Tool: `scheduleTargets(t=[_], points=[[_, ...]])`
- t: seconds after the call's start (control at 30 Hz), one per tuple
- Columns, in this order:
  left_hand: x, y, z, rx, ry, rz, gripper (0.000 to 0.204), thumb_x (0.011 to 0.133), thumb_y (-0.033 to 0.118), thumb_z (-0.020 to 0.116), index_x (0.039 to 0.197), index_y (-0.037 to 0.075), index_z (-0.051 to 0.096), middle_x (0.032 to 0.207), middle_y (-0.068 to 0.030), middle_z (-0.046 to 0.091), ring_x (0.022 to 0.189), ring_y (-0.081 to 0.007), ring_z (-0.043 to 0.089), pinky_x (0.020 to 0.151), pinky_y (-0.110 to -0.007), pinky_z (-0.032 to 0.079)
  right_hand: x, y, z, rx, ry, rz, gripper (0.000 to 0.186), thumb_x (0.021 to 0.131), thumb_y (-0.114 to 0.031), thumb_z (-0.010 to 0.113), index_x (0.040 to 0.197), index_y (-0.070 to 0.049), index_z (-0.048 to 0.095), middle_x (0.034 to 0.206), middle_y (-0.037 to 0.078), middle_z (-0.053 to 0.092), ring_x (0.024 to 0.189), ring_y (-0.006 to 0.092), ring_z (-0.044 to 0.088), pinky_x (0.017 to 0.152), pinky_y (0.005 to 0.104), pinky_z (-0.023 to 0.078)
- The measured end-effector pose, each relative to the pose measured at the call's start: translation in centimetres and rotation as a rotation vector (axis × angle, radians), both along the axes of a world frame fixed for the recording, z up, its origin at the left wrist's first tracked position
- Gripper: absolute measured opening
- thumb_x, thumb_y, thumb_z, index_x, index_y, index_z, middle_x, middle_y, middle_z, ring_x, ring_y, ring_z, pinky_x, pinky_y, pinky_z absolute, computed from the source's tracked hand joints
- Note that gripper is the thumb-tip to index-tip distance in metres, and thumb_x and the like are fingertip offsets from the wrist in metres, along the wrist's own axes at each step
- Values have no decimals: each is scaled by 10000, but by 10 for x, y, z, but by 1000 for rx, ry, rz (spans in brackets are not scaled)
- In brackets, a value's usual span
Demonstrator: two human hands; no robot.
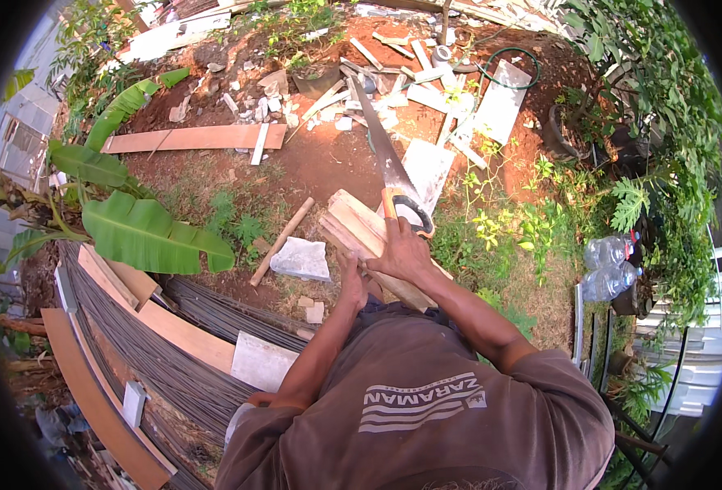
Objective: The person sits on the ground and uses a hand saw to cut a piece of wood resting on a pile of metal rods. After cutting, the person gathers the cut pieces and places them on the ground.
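Note:
Several pale wooden boards [367, 224], stacked together, stand tilted in front of my body. My left hand [354, 282] grips their left side near the lower end, fingers pointing up. My right hand [403, 255] lies across the boards with its thumb stretched toward the left hand. Its fingers reach the orange and black handle of a handsaw [383, 147] and appear closed on it, though the fingertips are partly hidden. The saw's long blade points away from me, toothed edge to the right.
A white slab piece [299, 259] and a round stick [282, 242] lie just left of the boards. Dark thin rods [132, 327] and long planks [103, 400] run along the left. Banana leaves [152, 233] overhang there. Rubble and scrap wood [426, 90] cover the far ground; plastic bottles [610, 282] sit right.

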State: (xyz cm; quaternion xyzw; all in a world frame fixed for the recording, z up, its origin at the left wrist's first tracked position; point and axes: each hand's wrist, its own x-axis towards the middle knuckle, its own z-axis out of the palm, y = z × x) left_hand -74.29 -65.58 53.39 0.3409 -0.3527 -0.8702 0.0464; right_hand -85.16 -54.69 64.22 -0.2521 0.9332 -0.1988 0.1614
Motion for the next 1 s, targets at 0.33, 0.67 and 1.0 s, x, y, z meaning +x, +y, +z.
scheduleTargets(t=[0.33, 0.67, 1.0], points=[[-214, -108, -5, -196, -63, -90, 1108, 960, 349, 760, 1680, 201, -69, 1632, -194, 303, 1408, -314, 459, 1148, -461, 424, -196, -91, -30, -63, -214, -171, 1067, 677, -592, 813, 1410, 52, 383, 1332, 318, 512, 1149, 499, 646, 915, 545, 574], [-524, -225, -101, -371, -26, -402, 1023, 1004, 367, 687, 1670, 119, -48, 1629, -196, 309, 1448, -351, 417, 1162, -528, 399, -471, -185, -132, -151, -269, -511, 1212, 684, -671, 784, 1512, 85, 325, 1431, 366, 468, 1318, 500, 539, 1092, 535, 465], [-754, -281, -207, -248, -203, -782, 1110, 935, 499, 748, 1648, 55, 23, 1596, -217, 389, 1455, -314, 431, 1189, -442, 382, -674, -232, -202, -42, -474, -806, 1197, 676, -639, 815, 1505, 75, 330, 1461, 361, 462, 1362, 515, 501, 1094, 548, 473]])
